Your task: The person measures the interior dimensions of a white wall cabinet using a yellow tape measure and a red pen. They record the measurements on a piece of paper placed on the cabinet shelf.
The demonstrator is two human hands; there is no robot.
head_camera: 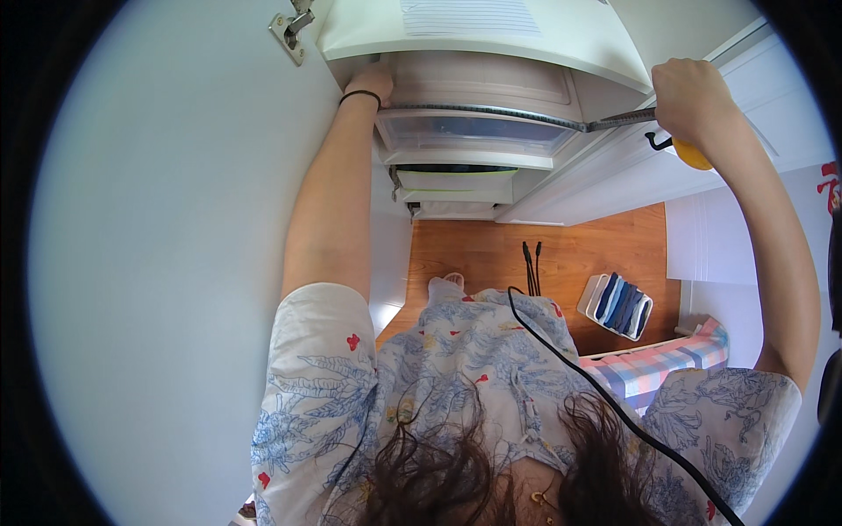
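Note:
A grey tape measure's strip (487, 112) runs across the front of a clear plastic storage drawer (473, 135) inside a white cabinet. My left hand (371, 82), wearing a black band at the wrist, reaches into the left side of the opening and holds the strip's end; its fingertips are partly hidden. At the right, my right hand (691, 98) is closed around the other end, outside the opening. Between the hands the strip bends near the cabinet's right side. A yellow rounded object (693, 156) shows below my right wrist, mostly covered, perhaps the tape's case.
An open white door (164, 230) with a metal hinge (287, 38) stands at the left. Another white door (592, 191) with a black hook (656, 141) is at the right. A basket of folded clothes (617, 306) and black cables (531, 269) are on the wooden floor (460, 243).

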